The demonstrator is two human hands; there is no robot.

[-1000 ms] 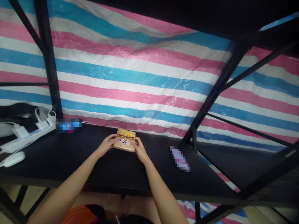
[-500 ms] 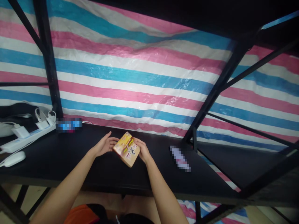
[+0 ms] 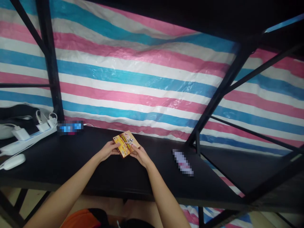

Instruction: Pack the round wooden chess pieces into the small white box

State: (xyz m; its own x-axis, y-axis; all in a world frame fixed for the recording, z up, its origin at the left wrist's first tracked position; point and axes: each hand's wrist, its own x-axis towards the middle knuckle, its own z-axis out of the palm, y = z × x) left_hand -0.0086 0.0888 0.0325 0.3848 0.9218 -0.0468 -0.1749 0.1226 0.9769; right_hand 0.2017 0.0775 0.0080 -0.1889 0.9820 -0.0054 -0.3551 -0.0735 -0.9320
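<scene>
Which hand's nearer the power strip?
Left. The left hand, on the left of the box, sits right of the power strip; the right hand, on the box's right, lies farther off.

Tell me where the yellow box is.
In the head view, the yellow box is left of centre, held between the left hand and right hand, over the black table.

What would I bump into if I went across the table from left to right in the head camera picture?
White power strip, blurred blue thing, left hand, yellow box, right hand, blurred purple thing.
</scene>
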